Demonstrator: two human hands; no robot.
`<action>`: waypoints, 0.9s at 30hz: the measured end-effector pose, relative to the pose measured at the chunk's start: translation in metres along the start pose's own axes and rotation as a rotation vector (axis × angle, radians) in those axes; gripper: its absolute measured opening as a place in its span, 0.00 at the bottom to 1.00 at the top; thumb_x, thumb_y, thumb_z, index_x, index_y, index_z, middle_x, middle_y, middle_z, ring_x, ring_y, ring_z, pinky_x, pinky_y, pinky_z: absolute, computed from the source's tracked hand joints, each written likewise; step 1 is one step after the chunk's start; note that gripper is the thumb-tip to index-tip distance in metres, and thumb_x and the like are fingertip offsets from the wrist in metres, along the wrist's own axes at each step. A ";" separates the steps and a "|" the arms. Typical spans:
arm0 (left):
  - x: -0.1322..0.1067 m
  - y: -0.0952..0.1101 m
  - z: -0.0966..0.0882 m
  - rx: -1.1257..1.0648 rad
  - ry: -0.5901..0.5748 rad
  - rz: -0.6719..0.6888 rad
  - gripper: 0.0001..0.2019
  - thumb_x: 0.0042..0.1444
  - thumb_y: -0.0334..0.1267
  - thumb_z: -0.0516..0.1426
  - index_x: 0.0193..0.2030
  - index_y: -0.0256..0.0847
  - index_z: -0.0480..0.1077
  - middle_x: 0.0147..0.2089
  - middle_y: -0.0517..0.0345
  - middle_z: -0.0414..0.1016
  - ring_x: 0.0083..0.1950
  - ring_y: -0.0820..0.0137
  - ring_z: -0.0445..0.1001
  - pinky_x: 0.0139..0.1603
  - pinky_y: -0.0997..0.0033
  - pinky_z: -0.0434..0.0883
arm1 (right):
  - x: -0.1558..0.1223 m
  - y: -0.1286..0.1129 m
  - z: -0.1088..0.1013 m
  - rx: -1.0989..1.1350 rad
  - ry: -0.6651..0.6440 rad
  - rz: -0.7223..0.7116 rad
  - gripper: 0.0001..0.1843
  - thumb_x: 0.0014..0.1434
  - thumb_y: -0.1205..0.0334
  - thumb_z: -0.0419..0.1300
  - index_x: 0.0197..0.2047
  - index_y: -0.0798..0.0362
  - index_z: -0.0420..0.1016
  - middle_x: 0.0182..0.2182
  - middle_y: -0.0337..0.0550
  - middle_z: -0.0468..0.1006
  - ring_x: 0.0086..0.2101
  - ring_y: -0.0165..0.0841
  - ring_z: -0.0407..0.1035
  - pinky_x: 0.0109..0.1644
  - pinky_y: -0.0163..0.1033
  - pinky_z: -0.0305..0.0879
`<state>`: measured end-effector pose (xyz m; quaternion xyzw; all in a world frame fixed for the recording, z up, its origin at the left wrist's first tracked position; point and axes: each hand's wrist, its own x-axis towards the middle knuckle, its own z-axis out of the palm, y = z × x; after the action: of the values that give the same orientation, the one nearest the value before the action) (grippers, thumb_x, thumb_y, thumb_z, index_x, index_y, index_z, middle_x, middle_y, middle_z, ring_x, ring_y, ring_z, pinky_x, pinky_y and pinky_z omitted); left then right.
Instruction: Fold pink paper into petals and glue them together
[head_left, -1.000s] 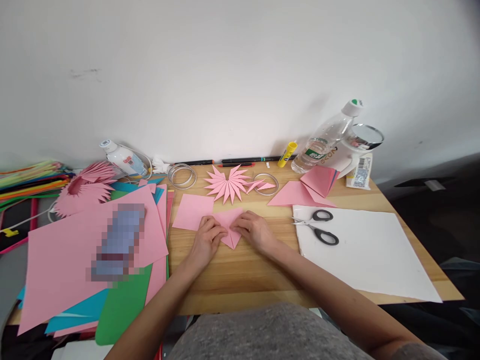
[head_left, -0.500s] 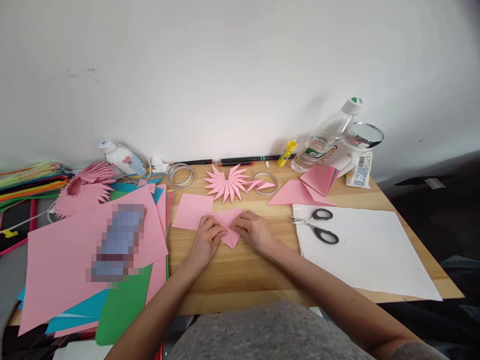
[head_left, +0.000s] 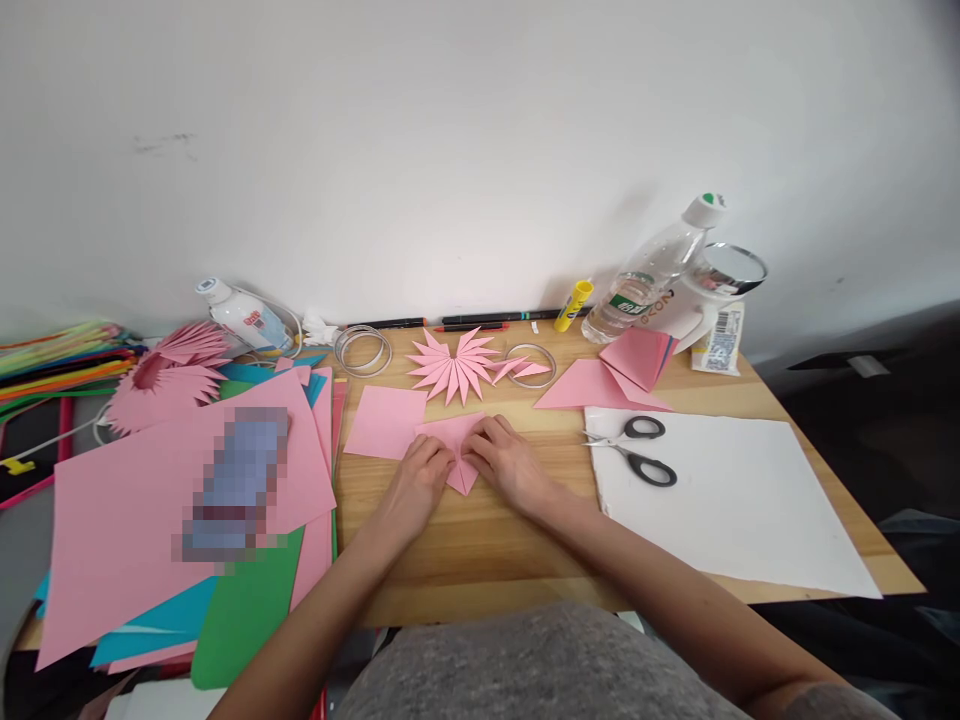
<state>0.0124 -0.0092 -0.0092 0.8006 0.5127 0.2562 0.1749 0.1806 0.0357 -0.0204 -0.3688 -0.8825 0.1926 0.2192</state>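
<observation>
Between my hands lies a folded piece of pink paper (head_left: 455, 430), its two flaps meeting at a centre line above a point that faces me. My left hand (head_left: 421, 478) has its fingers closed on the left flap. With bent fingers, my right hand (head_left: 508, 460) pinches the right flap; the fingertips partly cover the paper. A flat pink paper square (head_left: 385, 422) lies to the left, close to the folded piece. Behind it sits a spiky pink folded-paper fan (head_left: 454, 367), with a few loose folded pink pieces (head_left: 520, 371) by a tape roll (head_left: 551, 368).
Black-handled scissors (head_left: 641, 450) rest on a white sheet (head_left: 735, 500) at right. A water bottle (head_left: 645, 270), a white mug (head_left: 694, 310) and a yellow glue stick (head_left: 574, 306) stand near the wall. At left, coloured paper (head_left: 120, 540) lies under a blurred-out object (head_left: 240, 480).
My fingers have shifted slightly on the folded pink paper, and the left fingers have drawn in toward its centre line. The other things stay where they were.
</observation>
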 end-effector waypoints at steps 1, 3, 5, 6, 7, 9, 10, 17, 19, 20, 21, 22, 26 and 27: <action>0.000 -0.001 0.000 -0.038 -0.015 -0.008 0.08 0.61 0.31 0.48 0.34 0.39 0.68 0.35 0.56 0.66 0.39 0.68 0.64 0.39 0.67 0.66 | 0.000 0.000 0.000 -0.010 -0.001 -0.002 0.05 0.60 0.68 0.54 0.34 0.54 0.70 0.34 0.47 0.68 0.37 0.37 0.59 0.38 0.40 0.61; 0.001 -0.003 0.000 -0.081 -0.029 -0.033 0.07 0.60 0.33 0.49 0.35 0.39 0.68 0.36 0.56 0.66 0.40 0.69 0.65 0.40 0.68 0.66 | -0.001 0.000 0.000 -0.029 -0.010 -0.008 0.06 0.60 0.67 0.53 0.34 0.54 0.70 0.34 0.47 0.68 0.37 0.37 0.59 0.39 0.40 0.61; 0.003 -0.002 0.000 -0.075 -0.035 -0.060 0.06 0.60 0.34 0.50 0.34 0.39 0.67 0.35 0.56 0.66 0.40 0.68 0.65 0.41 0.67 0.66 | 0.000 0.001 -0.001 -0.046 -0.021 -0.023 0.07 0.61 0.67 0.52 0.34 0.54 0.71 0.33 0.47 0.68 0.37 0.37 0.58 0.39 0.40 0.60; 0.003 -0.001 0.000 -0.062 -0.035 -0.069 0.06 0.59 0.35 0.51 0.33 0.39 0.67 0.35 0.56 0.66 0.40 0.68 0.65 0.40 0.66 0.66 | 0.000 0.001 -0.001 -0.054 -0.026 -0.032 0.07 0.61 0.66 0.52 0.33 0.54 0.71 0.32 0.47 0.68 0.36 0.37 0.58 0.39 0.40 0.60; 0.003 0.000 0.000 -0.045 -0.033 -0.074 0.05 0.59 0.35 0.52 0.33 0.39 0.67 0.35 0.56 0.66 0.39 0.67 0.65 0.40 0.66 0.66 | 0.000 0.001 -0.001 -0.062 -0.030 -0.041 0.08 0.61 0.66 0.52 0.33 0.54 0.71 0.31 0.46 0.68 0.35 0.37 0.58 0.38 0.40 0.59; 0.004 0.004 0.000 -0.012 -0.025 -0.067 0.05 0.58 0.35 0.53 0.32 0.39 0.66 0.35 0.56 0.66 0.39 0.67 0.65 0.39 0.65 0.66 | 0.000 0.001 -0.002 -0.072 -0.035 -0.054 0.09 0.61 0.66 0.52 0.31 0.54 0.71 0.29 0.45 0.68 0.34 0.36 0.58 0.37 0.39 0.57; 0.003 0.006 0.001 0.003 -0.020 -0.061 0.05 0.58 0.35 0.53 0.32 0.39 0.66 0.35 0.55 0.66 0.39 0.67 0.65 0.38 0.65 0.66 | 0.000 0.001 -0.002 -0.073 -0.038 -0.056 0.09 0.61 0.66 0.52 0.31 0.53 0.70 0.29 0.45 0.68 0.33 0.36 0.58 0.37 0.39 0.57; -0.002 0.009 0.003 0.092 -0.054 -0.062 0.07 0.54 0.37 0.57 0.37 0.38 0.65 0.38 0.54 0.66 0.41 0.64 0.65 0.39 0.63 0.67 | 0.000 0.002 -0.001 -0.130 -0.058 -0.059 0.07 0.60 0.67 0.54 0.31 0.53 0.70 0.29 0.43 0.69 0.31 0.33 0.60 0.35 0.37 0.54; -0.003 0.009 0.005 0.111 -0.072 -0.071 0.08 0.53 0.37 0.58 0.37 0.38 0.64 0.38 0.54 0.66 0.41 0.63 0.64 0.39 0.62 0.67 | 0.000 0.002 -0.001 -0.156 -0.061 -0.060 0.06 0.60 0.67 0.54 0.31 0.53 0.70 0.29 0.43 0.70 0.31 0.33 0.60 0.35 0.37 0.54; -0.003 0.008 0.005 0.118 -0.079 -0.075 0.09 0.52 0.37 0.58 0.37 0.38 0.64 0.38 0.54 0.66 0.41 0.62 0.64 0.39 0.62 0.66 | 0.000 0.002 -0.001 -0.160 -0.064 -0.059 0.06 0.60 0.67 0.54 0.31 0.54 0.70 0.29 0.43 0.70 0.31 0.34 0.60 0.35 0.37 0.54; -0.003 0.008 0.005 0.122 -0.085 -0.076 0.09 0.52 0.38 0.58 0.37 0.38 0.63 0.38 0.54 0.66 0.41 0.62 0.64 0.39 0.62 0.66 | 0.000 0.002 -0.001 -0.158 -0.065 -0.056 0.06 0.59 0.67 0.54 0.31 0.54 0.70 0.29 0.43 0.70 0.32 0.34 0.60 0.35 0.37 0.55; -0.003 0.008 0.005 0.124 -0.090 -0.075 0.09 0.52 0.38 0.58 0.36 0.38 0.63 0.38 0.54 0.66 0.41 0.62 0.64 0.38 0.63 0.66 | -0.001 0.002 -0.001 -0.147 -0.067 -0.055 0.05 0.59 0.66 0.55 0.32 0.54 0.69 0.29 0.43 0.70 0.32 0.34 0.61 0.35 0.37 0.55; -0.001 0.008 0.005 0.149 -0.102 -0.065 0.10 0.52 0.41 0.57 0.34 0.38 0.62 0.36 0.55 0.65 0.39 0.63 0.64 0.37 0.63 0.66 | -0.005 0.003 -0.007 -0.053 -0.090 -0.100 0.04 0.58 0.62 0.57 0.34 0.55 0.68 0.32 0.44 0.70 0.35 0.35 0.61 0.39 0.38 0.58; -0.001 0.008 0.004 0.165 -0.105 -0.060 0.10 0.53 0.42 0.57 0.34 0.38 0.61 0.36 0.55 0.65 0.38 0.63 0.64 0.37 0.63 0.66 | -0.006 0.003 -0.009 -0.036 -0.103 -0.120 0.05 0.58 0.62 0.57 0.34 0.54 0.68 0.33 0.45 0.70 0.36 0.35 0.61 0.40 0.38 0.58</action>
<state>0.0210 -0.0134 -0.0083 0.8089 0.5459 0.1654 0.1426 0.1910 0.0351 -0.0155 -0.3085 -0.9165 0.1822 0.1779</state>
